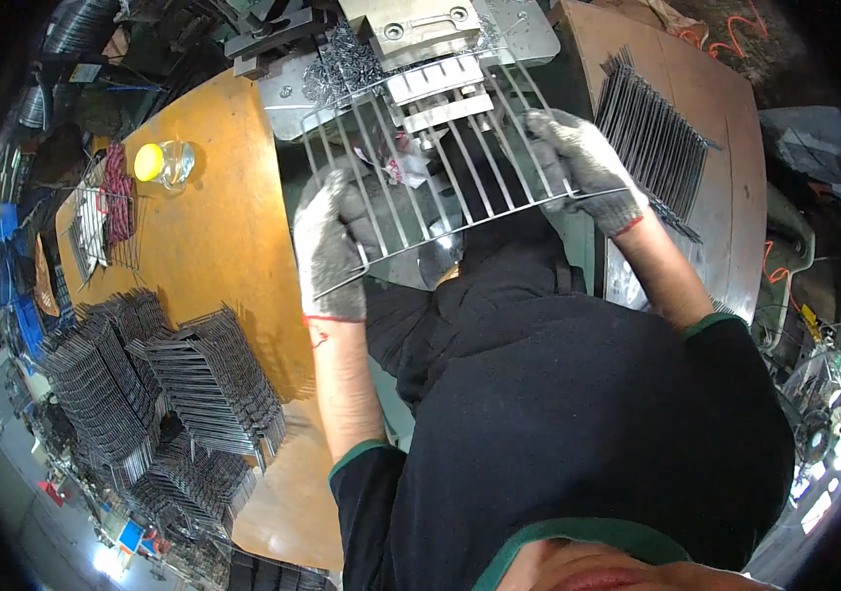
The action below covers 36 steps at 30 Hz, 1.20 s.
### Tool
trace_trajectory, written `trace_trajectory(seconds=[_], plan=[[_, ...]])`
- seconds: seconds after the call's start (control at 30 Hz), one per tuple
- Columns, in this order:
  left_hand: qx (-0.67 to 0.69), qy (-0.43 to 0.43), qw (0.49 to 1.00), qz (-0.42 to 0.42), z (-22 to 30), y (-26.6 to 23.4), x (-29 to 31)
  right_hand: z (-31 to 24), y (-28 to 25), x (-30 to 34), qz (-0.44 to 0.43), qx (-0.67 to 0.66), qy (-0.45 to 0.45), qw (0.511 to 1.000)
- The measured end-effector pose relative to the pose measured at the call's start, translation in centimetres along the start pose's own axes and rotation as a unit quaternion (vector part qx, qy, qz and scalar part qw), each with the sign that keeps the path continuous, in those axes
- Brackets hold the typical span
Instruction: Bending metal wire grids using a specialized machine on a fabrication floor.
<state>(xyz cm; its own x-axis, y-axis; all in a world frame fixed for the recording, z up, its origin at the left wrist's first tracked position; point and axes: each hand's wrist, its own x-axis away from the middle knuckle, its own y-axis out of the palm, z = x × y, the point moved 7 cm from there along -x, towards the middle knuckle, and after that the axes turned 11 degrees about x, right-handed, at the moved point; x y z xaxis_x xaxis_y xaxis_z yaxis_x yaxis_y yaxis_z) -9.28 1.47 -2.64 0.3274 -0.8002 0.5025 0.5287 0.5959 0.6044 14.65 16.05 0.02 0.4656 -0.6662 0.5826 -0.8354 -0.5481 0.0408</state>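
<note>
A metal wire rack with parallel bars is held up level between my two hands. My left hand, in a grey-white knitted glove, is closed round the rack's left end. My right hand, gloved alike, grips the right end, its thumb toward the far side. The rack's far part reaches the clamping block of a machine, where bars pass at or under the block. Whether they are seated inside it I cannot tell.
Small metal scraps lie heaped beside the block. At right, a stack of wire racks rests on a table. On the left table stand tall stacks of racks, a yellow-lidded clear jar and a dark red patterned cloth.
</note>
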Motion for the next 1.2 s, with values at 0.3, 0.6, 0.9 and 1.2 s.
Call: trace_trajectory(seconds=[0.3, 0.6, 0.9, 1.2], plan=[[-0.036, 0.007, 0.998, 0.058, 0.5, -1.0, 0.4, 1.7, -0.3, -1.6, 0.055, 0.045, -0.075, 0.995], [-0.379, 0.333, 0.755, 0.419, 17.9, -15.6, 18.3, 7.4, -23.9, 5.7, 0.136, -0.176, -0.133, 0.966], [-0.299, 0.030, 0.753, 0.586, 11.6, -44.3, 36.8, 14.8, -35.6, 9.2, 0.304, -0.083, -0.084, 0.945], [-0.208, 0.204, 0.818, 0.496, 14.2, -38.3, 39.4, 12.6, -36.8, 9.5, 0.336, 0.308, 0.022, 0.890]])
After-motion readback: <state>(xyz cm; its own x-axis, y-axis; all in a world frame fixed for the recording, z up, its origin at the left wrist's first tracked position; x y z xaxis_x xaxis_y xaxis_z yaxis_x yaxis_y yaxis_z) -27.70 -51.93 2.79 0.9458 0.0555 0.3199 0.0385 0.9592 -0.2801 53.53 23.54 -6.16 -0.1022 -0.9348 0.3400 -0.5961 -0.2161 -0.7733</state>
